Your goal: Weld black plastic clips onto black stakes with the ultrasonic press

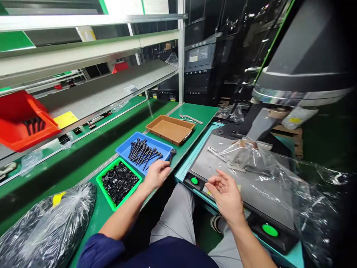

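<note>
My left hand (158, 173) is closed on a black bolt-like part (172, 153), held upright with its round head on top, at the right edge of the blue tray (122, 149). That tray holds several long black parts (143, 152) of similar look. Nearer to me, a green tray (138, 183) is filled with small black pieces (118, 182). Over the front edge of the machine's grey plate, my right hand (226, 193) is raised with its fingers curved and apart, and nothing shows between them. It is near a green button (194, 180).
An empty brown tray (170, 129) and wrenches (191, 118) lie farther back. A machine head (304, 56) overhangs the grey plate (203, 160), where clear plastic lies. A second green button (270, 230) is at right. At left are a bagged bundle (50, 227) and a red bin (25, 123).
</note>
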`<state>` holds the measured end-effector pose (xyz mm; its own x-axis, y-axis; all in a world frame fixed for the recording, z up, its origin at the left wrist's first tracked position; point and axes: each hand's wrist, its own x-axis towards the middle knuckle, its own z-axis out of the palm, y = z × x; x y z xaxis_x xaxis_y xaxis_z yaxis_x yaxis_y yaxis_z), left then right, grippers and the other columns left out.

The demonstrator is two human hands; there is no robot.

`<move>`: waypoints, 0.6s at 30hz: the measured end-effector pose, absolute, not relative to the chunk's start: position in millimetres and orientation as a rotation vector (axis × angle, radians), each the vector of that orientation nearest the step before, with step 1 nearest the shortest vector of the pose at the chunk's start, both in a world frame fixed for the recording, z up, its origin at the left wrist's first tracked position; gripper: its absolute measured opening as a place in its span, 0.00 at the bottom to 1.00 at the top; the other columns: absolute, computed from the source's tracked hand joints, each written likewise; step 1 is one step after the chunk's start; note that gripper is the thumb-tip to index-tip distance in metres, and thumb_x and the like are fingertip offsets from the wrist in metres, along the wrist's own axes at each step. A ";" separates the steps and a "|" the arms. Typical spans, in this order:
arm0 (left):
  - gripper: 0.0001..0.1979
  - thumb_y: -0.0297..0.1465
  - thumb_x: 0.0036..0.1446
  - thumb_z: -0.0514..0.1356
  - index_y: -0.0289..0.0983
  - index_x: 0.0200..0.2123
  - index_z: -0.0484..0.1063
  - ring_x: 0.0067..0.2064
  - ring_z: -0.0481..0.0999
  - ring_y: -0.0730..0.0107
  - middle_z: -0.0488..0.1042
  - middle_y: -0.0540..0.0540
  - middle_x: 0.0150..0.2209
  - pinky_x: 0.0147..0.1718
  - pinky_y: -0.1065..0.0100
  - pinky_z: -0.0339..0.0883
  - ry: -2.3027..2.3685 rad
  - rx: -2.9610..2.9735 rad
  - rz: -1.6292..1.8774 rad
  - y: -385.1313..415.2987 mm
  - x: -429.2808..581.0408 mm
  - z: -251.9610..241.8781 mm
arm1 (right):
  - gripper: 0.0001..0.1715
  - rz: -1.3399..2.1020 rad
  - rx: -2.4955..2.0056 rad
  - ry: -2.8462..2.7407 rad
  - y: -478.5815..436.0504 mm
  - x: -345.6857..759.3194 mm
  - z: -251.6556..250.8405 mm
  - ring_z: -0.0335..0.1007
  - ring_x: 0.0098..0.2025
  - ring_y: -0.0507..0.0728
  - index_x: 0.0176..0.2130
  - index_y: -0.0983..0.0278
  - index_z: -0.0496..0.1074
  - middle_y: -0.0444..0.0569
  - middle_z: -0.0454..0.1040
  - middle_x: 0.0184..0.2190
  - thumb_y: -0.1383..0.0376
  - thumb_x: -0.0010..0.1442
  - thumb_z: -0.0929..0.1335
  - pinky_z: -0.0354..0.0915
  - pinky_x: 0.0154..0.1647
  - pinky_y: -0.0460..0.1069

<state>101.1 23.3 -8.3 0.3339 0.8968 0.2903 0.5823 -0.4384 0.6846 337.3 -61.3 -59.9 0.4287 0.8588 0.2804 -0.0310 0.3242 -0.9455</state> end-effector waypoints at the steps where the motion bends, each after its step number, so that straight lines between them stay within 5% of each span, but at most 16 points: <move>1: 0.11 0.32 0.57 0.59 0.39 0.43 0.77 0.40 0.74 0.65 0.77 0.45 0.39 0.43 0.66 0.67 1.459 2.164 0.849 39.1 84.5 -3.1 | 0.33 0.733 -1.094 -0.944 -63.6 341.0 -62.5 0.70 0.34 0.55 0.50 0.61 0.63 0.46 0.71 0.31 0.57 0.49 0.75 0.68 0.36 0.51; 4: 0.15 0.33 0.59 0.57 0.38 0.48 0.74 0.45 0.75 0.65 0.78 0.43 0.46 0.46 0.68 0.67 1.916 2.191 0.367 85.0 49.2 5.2 | 0.32 0.789 -1.118 -0.931 -71.6 347.7 -70.2 0.70 0.33 0.55 0.50 0.61 0.64 0.46 0.72 0.30 0.56 0.49 0.75 0.68 0.35 0.51; 7: 0.12 0.32 0.55 0.61 0.38 0.43 0.77 0.46 0.77 0.59 0.79 0.41 0.43 0.44 0.65 0.68 2.006 2.166 0.070 115.3 40.6 -1.0 | 0.32 0.823 -1.127 -0.926 -78.6 348.8 -74.9 0.71 0.32 0.55 0.51 0.61 0.63 0.45 0.73 0.29 0.56 0.50 0.75 0.69 0.35 0.50; 12: 0.09 0.26 0.51 0.61 0.33 0.37 0.78 0.46 0.77 0.51 0.78 0.33 0.42 0.43 0.59 0.69 2.031 2.160 -0.158 129.7 48.7 -24.9 | 0.33 0.828 -1.164 -0.914 -91.5 353.8 -79.4 0.71 0.34 0.54 0.52 0.61 0.64 0.45 0.74 0.30 0.56 0.50 0.75 0.70 0.37 0.48; 18: 0.13 0.32 0.54 0.60 0.35 0.42 0.75 0.50 0.75 0.53 0.77 0.35 0.46 0.45 0.61 0.68 2.052 2.210 -0.185 118.4 43.3 -21.8 | 0.34 0.950 -1.434 -0.761 -139.2 376.1 -110.6 0.75 0.36 0.59 0.46 0.62 0.70 0.49 0.76 0.31 0.49 0.44 0.76 0.73 0.37 0.49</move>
